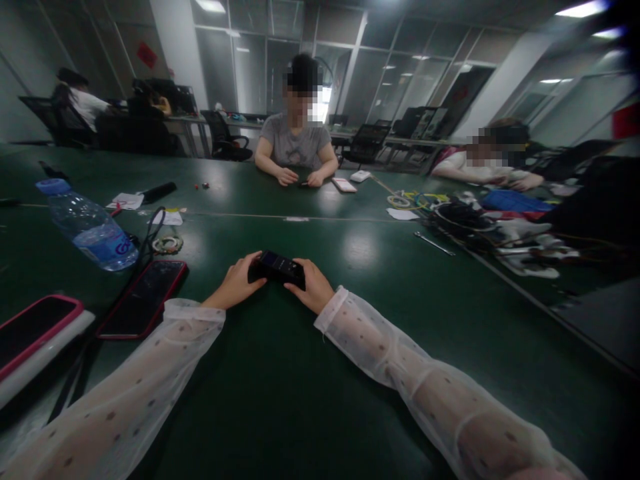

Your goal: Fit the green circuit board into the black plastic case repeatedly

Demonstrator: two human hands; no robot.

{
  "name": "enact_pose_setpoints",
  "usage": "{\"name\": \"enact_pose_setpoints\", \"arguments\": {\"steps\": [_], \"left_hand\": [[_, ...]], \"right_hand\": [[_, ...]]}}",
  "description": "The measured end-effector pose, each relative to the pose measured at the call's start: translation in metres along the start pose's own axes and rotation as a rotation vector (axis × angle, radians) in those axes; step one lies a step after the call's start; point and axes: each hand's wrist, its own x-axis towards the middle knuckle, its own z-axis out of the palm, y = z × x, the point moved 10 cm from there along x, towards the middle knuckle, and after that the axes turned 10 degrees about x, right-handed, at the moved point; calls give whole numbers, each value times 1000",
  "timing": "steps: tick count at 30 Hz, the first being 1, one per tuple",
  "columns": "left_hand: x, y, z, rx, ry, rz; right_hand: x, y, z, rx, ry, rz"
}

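Observation:
Between my two hands is a small black box-shaped device with faint light markings on its upper face. My left hand grips its left end, thumb on the near side. Its right end sits in my right hand, with the thumb along the near edge. The device is at or just above the green table; I cannot tell whether it touches. Left of my left hand lies a phone in a red case.
Far left, a water bottle leans beside a bracelet and a black cord. Another pink-edged phone lies nearer. At right are a wrench and a heap of cables. A person sits opposite; another sits far right.

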Motion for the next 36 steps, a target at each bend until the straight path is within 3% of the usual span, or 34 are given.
{"name": "enact_pose_setpoints", "arguments": {"steps": [7,13,19,25,36], "left_hand": [[0,-3,3,-19,12,9],[0,-2,4,-30,8,35],[-1,1,0,-48,-24,-12],[-1,2,0,-75,-30,-20],[-1,0,1,-62,-28,-22]], "right_hand": [[0,-2,-6,46,80,-51],[-5,-11,-36,99,332,-98],[-10,15,-53,59,515,-11],[-8,53,-39,83,434,186],[-2,44,-25,154,259,177]]}}
